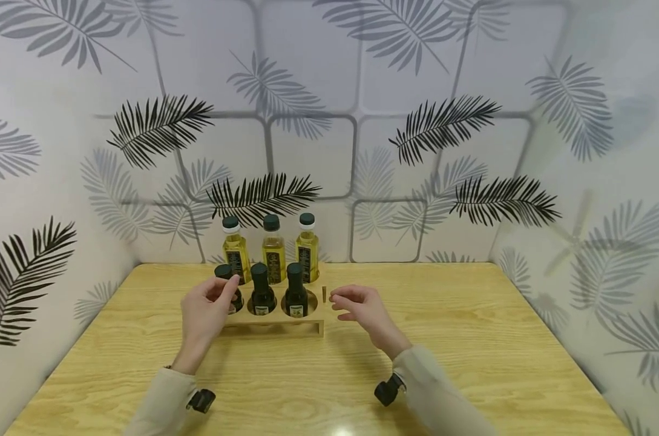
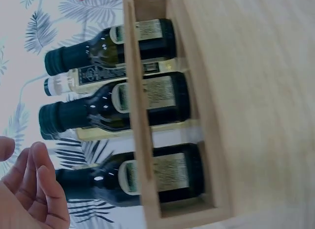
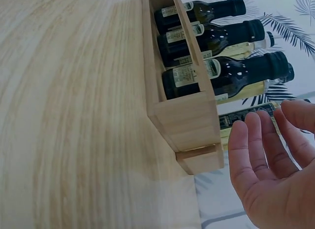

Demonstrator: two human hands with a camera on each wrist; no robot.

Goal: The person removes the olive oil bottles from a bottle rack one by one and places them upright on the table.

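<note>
A wooden two-tier rack (image 1: 321,330) holds three dark bottles with green caps in its front row: a left one (image 1: 223,270), a middle one (image 1: 260,293) and a right one (image 1: 295,297). My left hand (image 1: 205,312) is at the left dark bottle and partly hides it in the head view. Its loosely bent fingers (image 2: 45,184) overlap that bottle's neck in the left wrist view; whether they touch it I cannot tell. Beside the rack's right end is my right hand (image 1: 368,312), thumb and fingers apart, holding nothing.
Behind the dark bottles, three yellow oil bottles (image 1: 273,257) stand in the back row. The rack rests on a light wooden table (image 1: 443,339), near a wall (image 1: 318,157) patterned with leaves. Each wrist wears a small black camera (image 1: 201,400).
</note>
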